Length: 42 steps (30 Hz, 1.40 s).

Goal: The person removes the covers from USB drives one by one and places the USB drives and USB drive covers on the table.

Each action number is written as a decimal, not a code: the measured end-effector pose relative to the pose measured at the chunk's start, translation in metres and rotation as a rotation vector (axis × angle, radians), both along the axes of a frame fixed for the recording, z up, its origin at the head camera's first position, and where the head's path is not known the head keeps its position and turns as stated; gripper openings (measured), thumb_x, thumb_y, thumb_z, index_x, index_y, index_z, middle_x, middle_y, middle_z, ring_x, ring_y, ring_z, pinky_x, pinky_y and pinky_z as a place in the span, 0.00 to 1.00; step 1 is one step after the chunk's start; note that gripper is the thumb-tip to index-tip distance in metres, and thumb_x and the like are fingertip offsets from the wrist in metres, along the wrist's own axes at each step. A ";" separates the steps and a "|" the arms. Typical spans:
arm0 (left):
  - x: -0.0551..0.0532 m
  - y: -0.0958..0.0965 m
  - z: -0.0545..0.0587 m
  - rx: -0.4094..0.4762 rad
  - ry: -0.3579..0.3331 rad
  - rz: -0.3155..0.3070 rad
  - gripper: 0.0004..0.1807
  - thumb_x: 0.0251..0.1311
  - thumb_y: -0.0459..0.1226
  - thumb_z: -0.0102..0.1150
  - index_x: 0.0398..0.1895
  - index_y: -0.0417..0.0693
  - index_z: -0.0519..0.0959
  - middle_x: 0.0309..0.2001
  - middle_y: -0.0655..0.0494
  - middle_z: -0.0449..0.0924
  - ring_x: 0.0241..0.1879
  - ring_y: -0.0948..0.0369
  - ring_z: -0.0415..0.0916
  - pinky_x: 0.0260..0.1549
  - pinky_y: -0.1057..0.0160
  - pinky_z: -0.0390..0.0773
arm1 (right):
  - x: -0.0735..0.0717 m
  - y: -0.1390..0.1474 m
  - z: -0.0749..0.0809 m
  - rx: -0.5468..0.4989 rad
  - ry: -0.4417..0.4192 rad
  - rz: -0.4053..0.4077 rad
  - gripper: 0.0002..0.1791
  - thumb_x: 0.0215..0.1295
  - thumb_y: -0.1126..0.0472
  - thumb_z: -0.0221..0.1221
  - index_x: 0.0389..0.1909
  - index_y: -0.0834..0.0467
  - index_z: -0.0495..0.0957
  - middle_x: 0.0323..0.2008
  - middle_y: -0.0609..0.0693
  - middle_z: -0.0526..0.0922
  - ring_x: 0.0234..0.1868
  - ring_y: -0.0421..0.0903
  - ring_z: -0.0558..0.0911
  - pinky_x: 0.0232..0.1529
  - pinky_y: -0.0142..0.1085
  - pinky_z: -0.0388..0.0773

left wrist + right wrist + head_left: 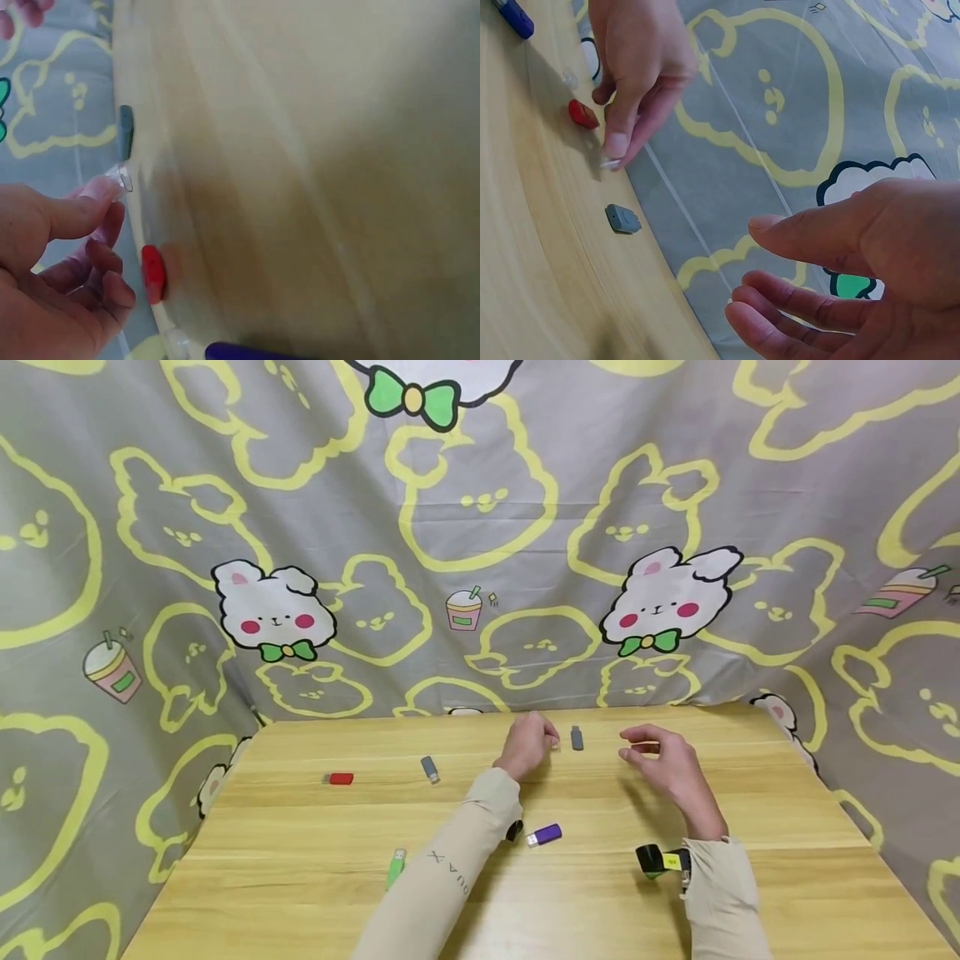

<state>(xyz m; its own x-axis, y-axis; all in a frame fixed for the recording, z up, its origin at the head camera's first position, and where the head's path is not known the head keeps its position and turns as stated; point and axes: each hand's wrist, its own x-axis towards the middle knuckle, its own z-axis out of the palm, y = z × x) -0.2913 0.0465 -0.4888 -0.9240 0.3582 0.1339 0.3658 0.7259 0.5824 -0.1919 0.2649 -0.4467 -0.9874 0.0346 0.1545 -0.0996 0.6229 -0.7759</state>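
Note:
My left hand (527,746) is low over the far part of the table, pinching a small clear plastic piece (120,180) between thumb and fingertip. Just to the right of that piece lies a grey USB stick (577,738). My right hand (663,764) hovers farther right, its thumb and fingers apart and holding nothing, as the right wrist view also shows. In the left wrist view a red USB stick (154,274) lies near the left hand. A second clear piece (176,343) shows below it, too blurred to tell its kind.
A purple USB stick (545,835) lies beside the left forearm. To the left are another grey USB stick (429,769), a red one (339,778) and a green one (396,867) partly covered by the sleeve. A patterned curtain (480,652) borders the wooden table (285,860).

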 end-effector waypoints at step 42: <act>0.027 -0.059 0.018 0.328 0.053 0.045 0.07 0.68 0.31 0.65 0.45 0.40 0.88 0.40 0.52 0.88 0.36 0.58 0.83 0.34 0.67 0.81 | 0.000 -0.024 0.004 0.049 -0.017 0.148 0.14 0.68 0.68 0.65 0.52 0.66 0.82 0.51 0.66 0.83 0.54 0.65 0.82 0.54 0.56 0.82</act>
<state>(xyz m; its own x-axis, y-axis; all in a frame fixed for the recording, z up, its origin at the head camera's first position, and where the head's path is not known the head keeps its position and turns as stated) -0.2640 -0.0127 -0.4712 -0.9265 0.2473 0.2838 0.3740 0.5190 0.7686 -0.1922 0.2404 -0.4429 -0.9836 -0.1188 0.1358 -0.1804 0.6394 -0.7474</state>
